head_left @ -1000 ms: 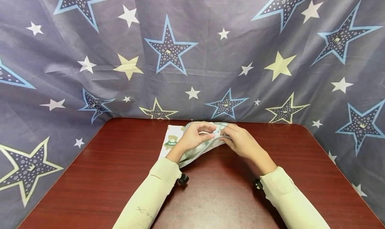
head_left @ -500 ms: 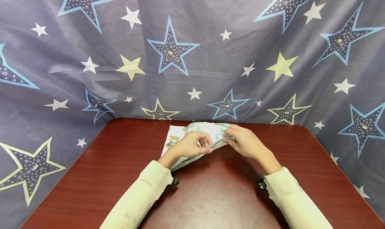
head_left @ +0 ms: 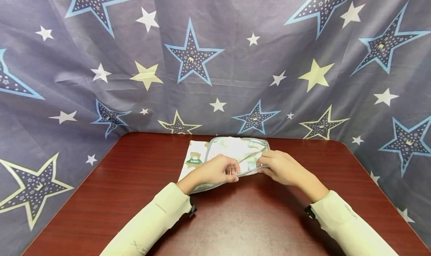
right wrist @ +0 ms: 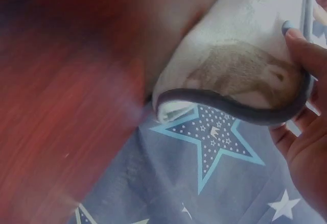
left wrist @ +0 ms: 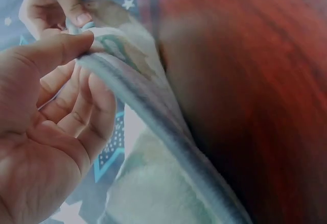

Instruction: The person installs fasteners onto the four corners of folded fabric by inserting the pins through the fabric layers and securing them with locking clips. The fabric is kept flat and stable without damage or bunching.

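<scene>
A white cloth with brown bears [head_left: 240, 147] and grey-blue edging lies folded at the far side of the table in the head view. My left hand [head_left: 219, 170] pinches its near edge; in the left wrist view the thumb [left wrist: 76, 43] presses on the edging, with the other fingers curled behind. My right hand [head_left: 281, 167] grips the right corner. A small blue round button [right wrist: 287, 26] shows by the right thumb [right wrist: 299, 43] in the right wrist view. Edging [right wrist: 240, 112] curves below that thumb.
The dark red wooden table [head_left: 134, 192] runs out on every side of the cloth. Behind it hangs a grey-blue curtain [head_left: 235, 80] with stars. A black strap [head_left: 192, 210] sits at the left cuff.
The hands have moved apart; the left went slightly left and down, the right went right and down. The cloth's right part has been drawn out flatter.
</scene>
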Tool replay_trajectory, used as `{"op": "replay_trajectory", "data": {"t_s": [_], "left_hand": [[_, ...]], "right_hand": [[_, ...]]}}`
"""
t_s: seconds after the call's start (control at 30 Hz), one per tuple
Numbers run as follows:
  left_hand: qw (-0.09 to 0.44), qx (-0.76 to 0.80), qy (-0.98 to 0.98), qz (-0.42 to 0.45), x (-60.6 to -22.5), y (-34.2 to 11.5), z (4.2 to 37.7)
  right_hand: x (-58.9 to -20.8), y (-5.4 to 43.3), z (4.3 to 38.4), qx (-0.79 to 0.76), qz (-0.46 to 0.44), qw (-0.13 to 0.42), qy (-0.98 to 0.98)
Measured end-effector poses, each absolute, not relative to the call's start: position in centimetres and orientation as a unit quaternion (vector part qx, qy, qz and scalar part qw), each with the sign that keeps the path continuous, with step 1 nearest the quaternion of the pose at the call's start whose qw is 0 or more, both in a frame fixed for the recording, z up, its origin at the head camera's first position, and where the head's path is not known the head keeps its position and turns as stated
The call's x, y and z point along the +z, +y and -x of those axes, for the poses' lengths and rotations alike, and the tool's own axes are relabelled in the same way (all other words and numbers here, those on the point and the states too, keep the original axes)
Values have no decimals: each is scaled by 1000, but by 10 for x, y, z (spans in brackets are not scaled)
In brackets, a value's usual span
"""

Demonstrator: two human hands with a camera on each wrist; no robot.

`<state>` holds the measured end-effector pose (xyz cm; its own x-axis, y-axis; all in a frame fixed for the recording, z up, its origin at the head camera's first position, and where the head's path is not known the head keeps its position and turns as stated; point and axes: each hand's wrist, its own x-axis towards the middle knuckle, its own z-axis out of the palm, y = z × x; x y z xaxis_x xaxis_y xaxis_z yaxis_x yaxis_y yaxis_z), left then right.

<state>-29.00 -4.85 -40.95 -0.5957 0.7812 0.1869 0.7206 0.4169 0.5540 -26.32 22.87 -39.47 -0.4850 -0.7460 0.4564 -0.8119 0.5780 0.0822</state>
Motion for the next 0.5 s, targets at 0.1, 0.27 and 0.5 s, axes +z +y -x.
{"op": "replay_trajectory", "data": {"t_s": [0.1,0.27,0.5], "left_hand": [[61,284,839,-459,-413,-47,286],[81,252,843,-468,-416,-41,278],[72,192,855,-477,-421,-32,272]], "right_hand": [[-399,231,259,50,-469,221,-854],[-406,233,253,15,-486,200,-850],[-418,238,246,-26,-501,192,-843]]}}
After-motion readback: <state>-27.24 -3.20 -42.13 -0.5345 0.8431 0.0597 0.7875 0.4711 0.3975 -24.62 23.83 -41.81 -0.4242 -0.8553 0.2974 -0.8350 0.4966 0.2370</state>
